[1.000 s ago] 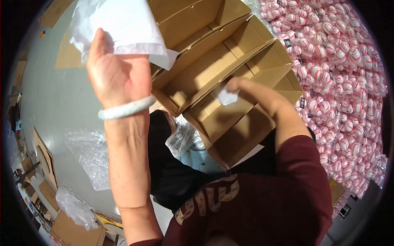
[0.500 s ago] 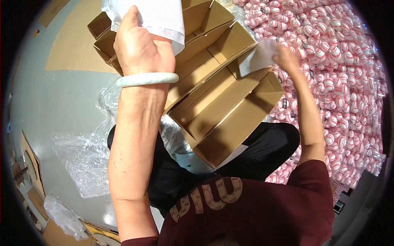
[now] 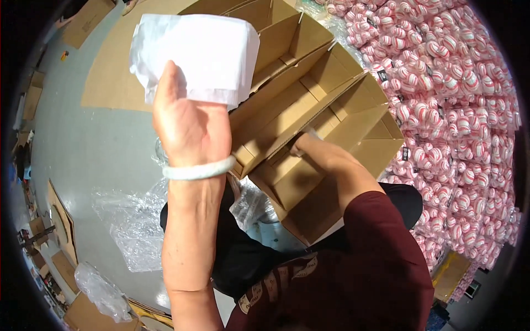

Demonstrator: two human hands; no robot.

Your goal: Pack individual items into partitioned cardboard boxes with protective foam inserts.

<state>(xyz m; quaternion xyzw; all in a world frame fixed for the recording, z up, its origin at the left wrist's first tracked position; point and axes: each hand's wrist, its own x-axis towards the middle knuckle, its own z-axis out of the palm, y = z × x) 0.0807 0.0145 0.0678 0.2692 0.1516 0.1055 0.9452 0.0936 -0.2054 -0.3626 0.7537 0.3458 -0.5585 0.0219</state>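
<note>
My left hand [image 3: 190, 124] is closed around a stack of white paper sheets [image 3: 204, 52], its thumb lying on top and its fingers underneath. A pale green bangle [image 3: 200, 169] circles that wrist. My right hand [image 3: 303, 144] is down inside the nearest open cardboard box [image 3: 314, 207]. A small whitish edge, perhaps paper, shows beside it; the fingers are mostly hidden and in shadow. Farther off, more open brown boxes [image 3: 301, 91] stand side by side in a row, their flaps upright.
Many clear-wrapped red-and-white striped balls [image 3: 452, 118] cover the right side. Crumpled clear plastic film [image 3: 130, 226] lies on the grey floor at left, near a flat cardboard sheet [image 3: 110, 83]. My dark-trousered legs flank the nearest box.
My right hand has moved left and nearer, from the box's far end down into it; the white sheet it carried is now mostly out of sight. My left hand's stack appears lower in view.
</note>
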